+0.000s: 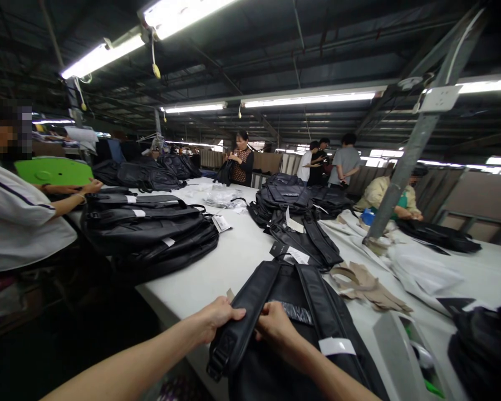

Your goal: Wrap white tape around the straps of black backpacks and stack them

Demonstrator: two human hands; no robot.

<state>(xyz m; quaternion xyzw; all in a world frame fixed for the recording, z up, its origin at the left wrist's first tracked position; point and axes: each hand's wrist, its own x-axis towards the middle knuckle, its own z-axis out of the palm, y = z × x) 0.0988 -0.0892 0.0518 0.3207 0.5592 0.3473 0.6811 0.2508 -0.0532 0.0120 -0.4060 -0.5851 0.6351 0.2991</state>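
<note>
A black backpack lies in front of me on the white table, its shoulder straps facing up. My left hand is closed at the outer edge of the left shoulder strap, thumb on top. A small beige piece pokes up beside its fingers. At the strap's inner edge, my right hand is closed in a pinch. Whatever its fingertips hold is hidden. A white band wraps the right strap, and clear plastic covers a patch between the straps. Hang tags lie at the top.
Stacked black backpacks stand at left, with more bags ahead. Brown paper scraps and a grey bin are at right. A metal post rises from the table. A person stands at left; others work farther back.
</note>
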